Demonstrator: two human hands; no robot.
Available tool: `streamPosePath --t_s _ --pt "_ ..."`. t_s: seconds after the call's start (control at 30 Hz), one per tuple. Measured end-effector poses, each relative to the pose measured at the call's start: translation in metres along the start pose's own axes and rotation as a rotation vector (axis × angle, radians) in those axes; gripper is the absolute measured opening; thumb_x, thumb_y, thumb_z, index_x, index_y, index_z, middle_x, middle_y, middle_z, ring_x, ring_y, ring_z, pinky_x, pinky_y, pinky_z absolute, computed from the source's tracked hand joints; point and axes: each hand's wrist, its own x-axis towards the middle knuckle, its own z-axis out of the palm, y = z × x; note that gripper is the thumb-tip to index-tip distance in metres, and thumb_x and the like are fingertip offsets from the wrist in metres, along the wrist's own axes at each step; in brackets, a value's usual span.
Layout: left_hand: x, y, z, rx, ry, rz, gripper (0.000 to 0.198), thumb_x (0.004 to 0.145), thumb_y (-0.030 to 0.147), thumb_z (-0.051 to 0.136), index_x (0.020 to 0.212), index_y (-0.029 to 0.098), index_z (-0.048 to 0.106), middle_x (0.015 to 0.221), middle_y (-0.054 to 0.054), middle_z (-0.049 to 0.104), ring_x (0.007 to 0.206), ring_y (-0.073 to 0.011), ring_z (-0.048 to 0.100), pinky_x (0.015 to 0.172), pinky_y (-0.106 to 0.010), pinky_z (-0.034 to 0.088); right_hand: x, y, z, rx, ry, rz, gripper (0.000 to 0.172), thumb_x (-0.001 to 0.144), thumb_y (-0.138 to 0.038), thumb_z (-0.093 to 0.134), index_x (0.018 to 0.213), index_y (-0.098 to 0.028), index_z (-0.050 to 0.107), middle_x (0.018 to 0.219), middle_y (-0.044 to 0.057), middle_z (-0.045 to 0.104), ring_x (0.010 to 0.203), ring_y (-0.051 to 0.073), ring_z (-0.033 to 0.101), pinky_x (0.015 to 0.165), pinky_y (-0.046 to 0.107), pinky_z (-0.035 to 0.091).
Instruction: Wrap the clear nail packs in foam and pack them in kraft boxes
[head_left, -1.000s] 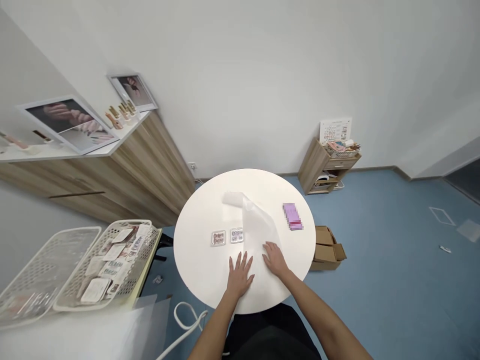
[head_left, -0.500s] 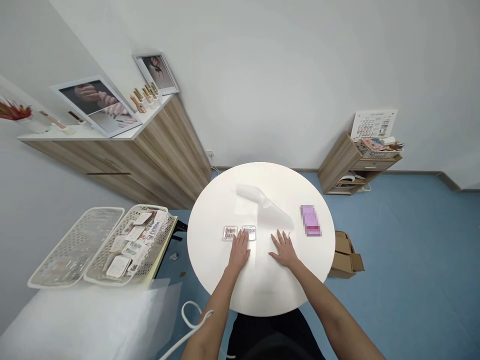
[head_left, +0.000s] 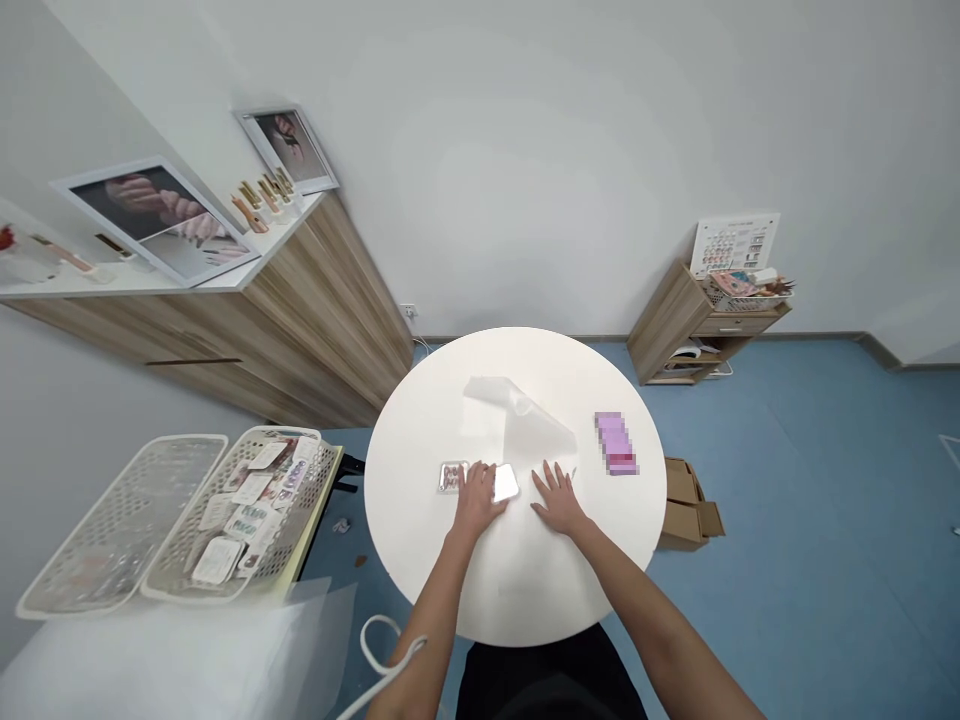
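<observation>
I sit at a round white table. My left hand is closed on a small clear nail-tip box, tilting it so it glints white. A second small clear box lies just left of that hand. My right hand rests flat with fingers spread on a thin clear plastic sheet, whose far end curls up off the table.
A blurred purple packet lies on the table's right side. Two white mesh baskets stand at the left, one holding several cards. A wooden cabinet, a small shelf unit and cardboard boxes surround the table.
My left hand went forward to the right-hand small box and tipped it up. The clear sheet, held up a second ago, now lies flatter under my right hand.
</observation>
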Motion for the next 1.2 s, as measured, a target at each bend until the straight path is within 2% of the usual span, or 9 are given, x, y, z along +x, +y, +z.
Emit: streamPosePath --t_s 0.13,0.27,0.4,0.53,0.63,0.77,0.87,1.0,1.2 --pt "-0.029 0.036 0.011 -0.076 -0.062 0.136 0.068 0.072 0.034 0.071 0.134 0.022 0.045 0.124 -0.013 0.058 0.13 -0.0355 0.043 0.115 -0.064 0.012 0.0 0.007 -0.007 0.186 0.125 -0.05 0.06 0.09 -0.013 0.031 0.149 -0.02 0.035 0.158 0.007 0.027 0.147 0.024 0.019 0.117 0.047 0.025" --pt "-0.039 0.058 0.029 -0.088 -0.077 0.159 0.07 0.076 0.033 0.068 0.139 0.021 0.04 0.128 -0.014 0.056 0.132 -0.0354 0.042 0.114 -0.066 0.012 -0.019 0.013 -0.016 0.273 0.354 -0.079 0.052 0.091 -0.014 0.029 0.141 -0.02 0.044 0.148 0.009 0.043 0.138 0.021 0.037 0.114 0.046 0.035" --pt "-0.029 0.063 0.044 -0.055 -0.091 0.161 0.069 0.082 0.029 0.061 0.144 0.023 0.032 0.14 -0.014 0.05 0.137 -0.0343 0.038 0.113 -0.065 0.016 -0.056 0.006 -0.013 0.252 0.472 -0.105 0.042 0.091 -0.016 0.035 0.13 -0.02 0.051 0.133 0.012 0.053 0.126 0.024 0.048 0.104 0.046 0.044" --pt "-0.033 0.062 0.047 -0.036 -0.084 0.139 0.07 0.087 0.031 0.056 0.148 0.02 0.025 0.154 -0.018 0.032 0.143 -0.0343 0.028 0.111 -0.061 0.026 -0.101 -0.011 -0.002 0.184 0.404 -0.143 0.028 0.09 -0.015 0.041 0.114 -0.019 0.054 0.114 0.012 0.058 0.106 0.025 0.054 0.088 0.041 0.049" --pt "-0.061 0.054 0.043 -0.042 -0.039 0.197 0.068 0.089 0.032 0.052 0.149 0.019 0.023 0.157 -0.018 0.024 0.145 -0.032 0.023 0.113 -0.057 0.026 -0.128 -0.021 0.01 0.057 0.271 -0.264 0.02 0.086 -0.021 0.053 0.106 -0.019 0.054 0.112 0.011 0.057 0.102 0.026 0.053 0.083 0.04 0.046" --pt "-0.112 0.035 0.039 -0.074 -0.069 0.356 0.055 0.09 0.028 0.049 0.142 0.02 0.034 0.15 -0.016 0.039 0.14 -0.028 0.036 0.114 -0.052 0.027 -0.14 -0.027 0.022 -0.123 0.171 -0.3 0.016 0.084 -0.022 0.057 0.1 -0.018 0.055 0.11 0.011 0.058 0.101 0.028 0.051 0.081 0.039 0.043" --pt "-0.133 0.027 0.039 -0.088 -0.076 0.328 0.04 0.09 0.026 0.047 0.131 0.022 0.046 0.137 -0.014 0.053 0.129 -0.0269 0.048 0.111 -0.051 0.033 -0.134 -0.028 0.022 -0.197 0.134 -0.269 0.011 0.087 -0.012 0.048 0.091 -0.017 0.056 0.102 0.01 0.061 0.094 0.025 0.053 0.074 0.035 0.041" --pt "-0.123 0.033 0.035 -0.09 -0.048 0.275 0.023 0.089 0.016 0.045 0.108 0.024 0.056 0.115 -0.008 0.062 0.11 -0.024 0.059 0.106 -0.05 0.038 -0.124 -0.029 0.014 -0.186 0.107 -0.207 0.015 0.087 -0.009 0.043 0.088 -0.019 0.055 0.092 0.008 0.063 0.085 0.021 0.055 0.067 0.03 0.037" --pt "-0.076 0.045 0.019 -0.186 0.047 0.124 0.016 0.09 0.014 0.043 0.089 0.022 0.057 0.087 -0.003 0.062 0.085 -0.0199 0.061 0.098 -0.047 0.042 -0.101 -0.026 -0.014 -0.006 0.16 0.052 0.015 0.089 -0.016 0.045 0.101 -0.021 0.052 0.084 0.001 0.063 0.076 0.017 0.056 0.06 0.026 0.03"
